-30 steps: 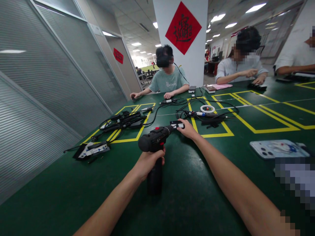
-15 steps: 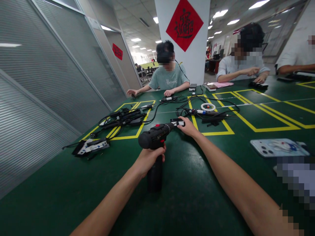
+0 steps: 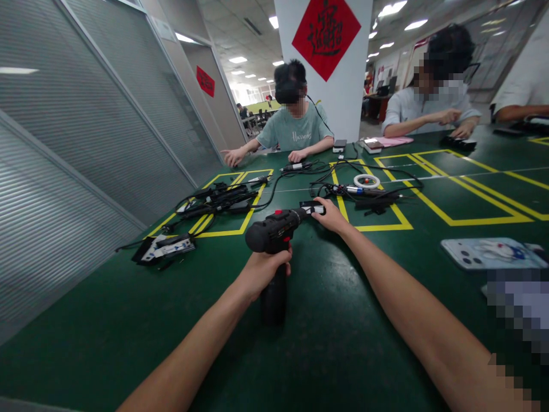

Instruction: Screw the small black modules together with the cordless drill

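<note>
1. At mid-tabletop [image 3: 326,320], left hand [image 3: 265,268] is wrapping closed around the handle of a black drill [image 3: 274,232] standing upright.
2. Right hand [image 3: 332,216] is clamping curled fingers on a small black-and-white part [image 3: 312,207] at the drill's tip.
3. Phone [image 3: 493,253] is lying well apart to the right.

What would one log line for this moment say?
left hand: grips black cordless drill | right hand: holds small black-and-white part at drill tip | surface: green table
</note>
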`<state>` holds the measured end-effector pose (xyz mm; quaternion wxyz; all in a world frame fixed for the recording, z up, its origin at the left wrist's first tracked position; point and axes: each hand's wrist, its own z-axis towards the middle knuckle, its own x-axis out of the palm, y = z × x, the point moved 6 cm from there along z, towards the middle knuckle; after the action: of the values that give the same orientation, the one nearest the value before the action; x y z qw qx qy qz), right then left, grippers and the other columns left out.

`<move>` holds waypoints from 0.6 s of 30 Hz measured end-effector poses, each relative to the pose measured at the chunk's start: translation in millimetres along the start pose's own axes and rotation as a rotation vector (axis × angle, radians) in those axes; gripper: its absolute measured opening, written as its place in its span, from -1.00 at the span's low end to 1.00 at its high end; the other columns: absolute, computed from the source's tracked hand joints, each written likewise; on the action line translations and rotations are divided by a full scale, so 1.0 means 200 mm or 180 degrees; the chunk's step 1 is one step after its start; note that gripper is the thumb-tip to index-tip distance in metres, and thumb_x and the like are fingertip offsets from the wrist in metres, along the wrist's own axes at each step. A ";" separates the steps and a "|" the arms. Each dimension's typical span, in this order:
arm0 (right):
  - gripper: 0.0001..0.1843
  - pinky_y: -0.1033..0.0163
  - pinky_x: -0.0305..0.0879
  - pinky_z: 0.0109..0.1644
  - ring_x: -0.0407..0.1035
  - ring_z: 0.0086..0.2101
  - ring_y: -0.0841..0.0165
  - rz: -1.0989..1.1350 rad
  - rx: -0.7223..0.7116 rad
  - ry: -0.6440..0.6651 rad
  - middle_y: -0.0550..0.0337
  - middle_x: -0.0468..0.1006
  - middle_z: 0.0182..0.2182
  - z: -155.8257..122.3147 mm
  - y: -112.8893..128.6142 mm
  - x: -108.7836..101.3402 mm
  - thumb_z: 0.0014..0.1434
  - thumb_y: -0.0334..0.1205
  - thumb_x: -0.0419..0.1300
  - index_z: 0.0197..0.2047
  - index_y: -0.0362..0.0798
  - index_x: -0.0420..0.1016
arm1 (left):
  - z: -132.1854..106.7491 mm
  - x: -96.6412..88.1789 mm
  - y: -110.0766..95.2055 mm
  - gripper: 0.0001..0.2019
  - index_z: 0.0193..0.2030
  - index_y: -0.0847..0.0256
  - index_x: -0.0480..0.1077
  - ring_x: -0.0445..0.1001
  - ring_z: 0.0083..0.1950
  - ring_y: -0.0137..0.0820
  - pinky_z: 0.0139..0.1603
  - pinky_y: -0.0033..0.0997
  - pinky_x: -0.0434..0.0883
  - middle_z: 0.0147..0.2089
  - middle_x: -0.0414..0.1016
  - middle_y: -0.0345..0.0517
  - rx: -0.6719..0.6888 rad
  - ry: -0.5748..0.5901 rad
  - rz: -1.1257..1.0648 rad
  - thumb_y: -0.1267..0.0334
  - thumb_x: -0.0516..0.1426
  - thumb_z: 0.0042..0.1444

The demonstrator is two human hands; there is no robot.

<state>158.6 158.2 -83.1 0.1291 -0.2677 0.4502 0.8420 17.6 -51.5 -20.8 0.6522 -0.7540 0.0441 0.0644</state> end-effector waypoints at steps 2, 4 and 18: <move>-0.46 0.12 0.21 0.12 0.31 -0.03 0.22 0.0014 -0.0003 0.0003 0.05 0.33 -0.03 0.00 0.00 0.00 0.06 -0.19 0.19 0.14 0.00 0.29 | 0.00 0.00 0.00 -0.88 -0.32 0.27 0.38 0.35 -0.51 -0.51 -0.41 -0.47 0.27 -0.39 0.37 -0.21 0.0022 0.0000 -0.0010 0.32 0.12 -0.04; -0.46 0.11 0.20 0.12 0.31 -0.02 0.22 0.0023 -0.0005 -0.0001 0.05 0.33 -0.02 0.00 0.00 0.00 0.06 -0.20 0.19 0.14 -0.01 0.29 | 0.00 0.00 0.00 -0.88 -0.32 0.28 0.38 0.35 -0.51 -0.51 -0.40 -0.47 0.27 -0.40 0.37 -0.20 0.0024 0.0008 -0.0009 0.32 0.12 -0.04; -0.46 0.12 0.21 0.12 0.32 -0.04 0.24 0.0050 -0.0059 -0.0043 0.05 0.33 -0.03 0.00 -0.01 0.01 0.05 -0.20 0.19 0.13 0.00 0.29 | 0.00 -0.01 0.00 -0.86 -0.32 0.29 0.39 0.34 -0.51 -0.48 -0.43 -0.49 0.25 -0.50 0.38 -0.19 -0.0064 -0.0041 0.0099 0.29 0.12 -0.04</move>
<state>158.0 159.7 -86.2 0.1231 -0.2597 0.4436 0.8489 15.4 -51.6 -21.3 0.6438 -0.7593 0.0510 0.0799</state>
